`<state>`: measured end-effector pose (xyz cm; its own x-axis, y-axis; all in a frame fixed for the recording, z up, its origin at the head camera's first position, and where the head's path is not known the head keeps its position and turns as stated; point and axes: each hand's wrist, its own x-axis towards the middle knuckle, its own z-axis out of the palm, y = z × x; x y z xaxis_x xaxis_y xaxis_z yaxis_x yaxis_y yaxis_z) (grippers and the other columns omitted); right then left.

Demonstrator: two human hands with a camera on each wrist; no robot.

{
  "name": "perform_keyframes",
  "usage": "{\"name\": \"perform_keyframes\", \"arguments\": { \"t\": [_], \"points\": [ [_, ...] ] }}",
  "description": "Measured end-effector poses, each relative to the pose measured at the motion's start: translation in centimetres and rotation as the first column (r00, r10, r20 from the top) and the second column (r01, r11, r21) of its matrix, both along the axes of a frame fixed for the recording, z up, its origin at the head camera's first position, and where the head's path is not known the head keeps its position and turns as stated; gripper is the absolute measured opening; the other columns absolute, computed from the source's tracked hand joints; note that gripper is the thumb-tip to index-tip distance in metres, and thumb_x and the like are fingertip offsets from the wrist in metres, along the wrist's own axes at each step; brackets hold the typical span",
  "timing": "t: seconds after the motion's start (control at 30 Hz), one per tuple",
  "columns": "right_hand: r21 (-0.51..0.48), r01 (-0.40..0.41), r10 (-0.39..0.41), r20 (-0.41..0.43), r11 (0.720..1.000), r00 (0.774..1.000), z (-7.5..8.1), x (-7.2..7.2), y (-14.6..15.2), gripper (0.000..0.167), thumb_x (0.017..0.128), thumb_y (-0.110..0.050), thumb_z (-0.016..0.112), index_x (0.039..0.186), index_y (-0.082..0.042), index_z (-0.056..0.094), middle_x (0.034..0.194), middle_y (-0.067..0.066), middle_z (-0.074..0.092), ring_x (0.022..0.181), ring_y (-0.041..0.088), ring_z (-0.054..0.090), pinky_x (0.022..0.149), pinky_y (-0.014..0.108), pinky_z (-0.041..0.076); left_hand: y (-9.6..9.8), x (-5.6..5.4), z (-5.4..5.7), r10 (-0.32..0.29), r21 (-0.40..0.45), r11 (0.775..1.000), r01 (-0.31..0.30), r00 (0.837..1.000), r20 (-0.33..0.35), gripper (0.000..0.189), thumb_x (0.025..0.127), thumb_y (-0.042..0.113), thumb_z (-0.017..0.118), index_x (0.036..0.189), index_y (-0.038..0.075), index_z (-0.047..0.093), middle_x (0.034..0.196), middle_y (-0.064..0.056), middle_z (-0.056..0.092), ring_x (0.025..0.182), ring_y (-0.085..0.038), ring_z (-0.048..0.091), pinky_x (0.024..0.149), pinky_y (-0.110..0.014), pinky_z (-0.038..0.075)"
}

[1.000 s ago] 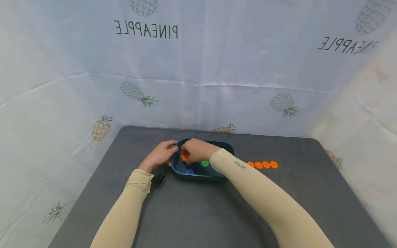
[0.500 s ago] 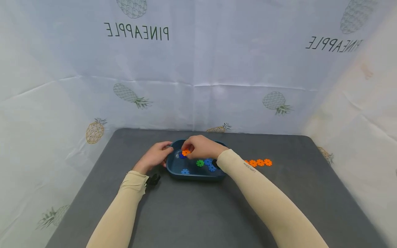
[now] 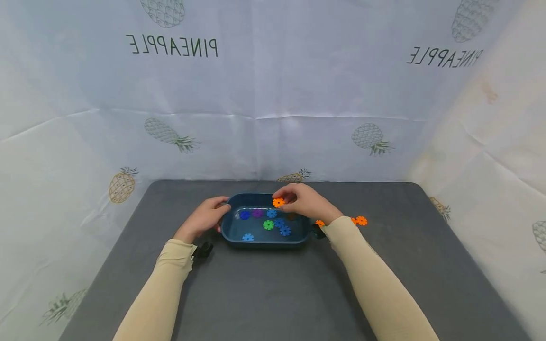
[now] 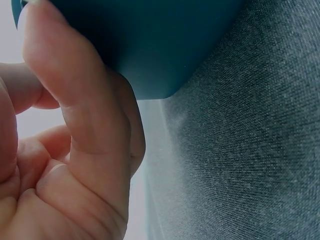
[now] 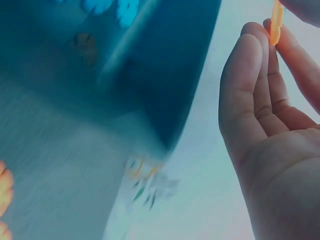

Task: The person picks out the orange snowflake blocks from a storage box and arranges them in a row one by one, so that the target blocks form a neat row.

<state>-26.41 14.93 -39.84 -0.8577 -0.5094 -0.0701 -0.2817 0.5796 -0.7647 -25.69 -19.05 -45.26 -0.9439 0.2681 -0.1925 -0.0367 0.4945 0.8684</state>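
A dark blue tray (image 3: 264, 245) stands on the grey table, with small flower-shaped plastic discs lying inside. My left hand (image 3: 204, 219) holds its left end, thumb at the rim and fingers against the outer wall; the left wrist view shows those fingers (image 4: 85, 95) beside the tray wall (image 4: 165, 45). Above the tray's back right part, my right hand (image 3: 311, 203) pinches an orange flower-shaped disc (image 3: 278, 202) between thumb and fingers. Seen edge-on, that orange disc (image 5: 275, 25) also shows in the right wrist view. In the tray are a green disc (image 3: 268, 225), a purple disc (image 3: 257, 213) and several blue ones.
Right of the tray, orange discs (image 3: 361, 220) lie on the table (image 3: 264, 293), partly hidden by my right forearm. A dim brown disc (image 3: 291, 216) lies in the tray near my right hand. A pineapple-print cloth (image 3: 256, 94) hangs behind the table.
My right hand has lifted the orange disc from the tray's left part and carried it right, uncovering other discs. The left hand still holds the tray. The head view has shifted slightly.
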Motion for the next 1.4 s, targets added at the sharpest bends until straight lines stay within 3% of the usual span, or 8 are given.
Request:
{"name": "perform_keyframes", "arguments": {
  "t": [0.2,0.4,0.6,0.8,1.1,1.27,1.4],
  "points": [
    [-0.057,0.141,-0.141,-0.001,0.988,0.990,-1.5,1.2,3.9,0.032,0.101,-0.020,0.076,0.133,-0.022,0.075,0.126,0.002,0.071,0.110,0.024,0.064,0.097,0.042,0.060,-1.1,0.2,0.1,-0.003,-0.016,1.000,0.003,1.000,-0.007,0.058,0.114,0.028,0.053,0.165,0.003,0.040,0.094,-0.012,0.060,0.064,-0.019,0.057,0.065,-0.040,0.063],
    [-0.040,0.222,-0.223,-0.029,0.974,0.974,-3.4,1.9,7.4,0.036,0.101,-0.025,0.077,0.137,-0.020,0.074,0.132,0.005,0.071,0.111,0.024,0.065,0.100,0.044,0.059,-2.6,0.6,0.3,0.003,-0.038,0.999,-0.004,1.000,-0.004,0.060,0.114,0.027,0.053,0.166,0.001,0.038,0.092,-0.014,0.059,0.063,-0.019,0.057,0.065,-0.042,0.064],
    [-0.005,0.328,-0.327,-0.056,0.945,0.943,-4.9,3.6,11.7,0.039,0.102,-0.023,0.077,0.139,-0.016,0.072,0.138,0.011,0.069,0.113,0.028,0.065,0.092,0.042,0.059,-2.9,0.9,0.5,-0.003,-0.044,0.999,0.003,1.000,-0.002,0.061,0.114,0.028,0.053,0.166,0.000,0.037,0.100,-0.016,0.061,0.065,-0.019,0.059,0.065,-0.040,0.064],
    [0.086,0.425,-0.417,-0.098,0.901,0.904,-5.5,4.4,14.6,0.041,0.102,-0.023,0.077,0.141,-0.011,0.071,0.139,0.018,0.065,0.117,0.034,0.065,0.094,0.051,0.060,-3.2,1.2,0.8,0.005,-0.049,0.999,-0.005,1.000,0.002,0.061,0.114,0.028,0.053,0.166,0.000,0.036,0.108,-0.019,0.063,0.067,-0.019,0.059,0.064,-0.038,0.064],
    [0.186,0.479,-0.461,-0.134,0.858,0.877,-5.6,4.8,16.7,0.042,0.104,-0.020,0.074,0.142,-0.003,0.068,0.138,0.026,0.065,0.119,0.041,0.064,0.099,0.058,0.058,-3.4,1.3,0.9,0.012,-0.055,0.998,-0.011,1.000,0.006,0.062,0.114,0.029,0.054,0.166,0.000,0.037,0.101,-0.016,0.060,0.067,-0.018,0.058,0.063,-0.036,0.063],
    [0.220,0.481,-0.463,-0.130,0.848,0.876,-5.8,5.1,17.3,0.042,0.104,-0.020,0.072,0.141,0.000,0.067,0.138,0.029,0.065,0.120,0.044,0.064,0.102,0.062,0.056,-3.6,1.5,1.0,0.009,-0.055,0.998,-0.008,1.000,0.008,0.062,0.114,0.029,0.054,0.166,0.000,0.037,0.098,-0.015,0.060,0.066,-0.019,0.059,0.064,-0.038,0.063],
    [0.240,0.467,-0.453,-0.115,0.851,0.884,-6.2,4.6,17.4,0.043,0.105,-0.022,0.071,0.141,0.000,0.067,0.138,0.030,0.064,0.120,0.045,0.063,0.101,0.062,0.056,-4.2,1.9,0.9,0.027,-0.054,0.998,-0.026,1.000,0.010,0.061,0.115,0.028,0.053,0.166,0.000,0.037,0.098,-0.014,0.060,0.067,-0.020,0.059,0.063,-0.038,0.063]
  ]
}}
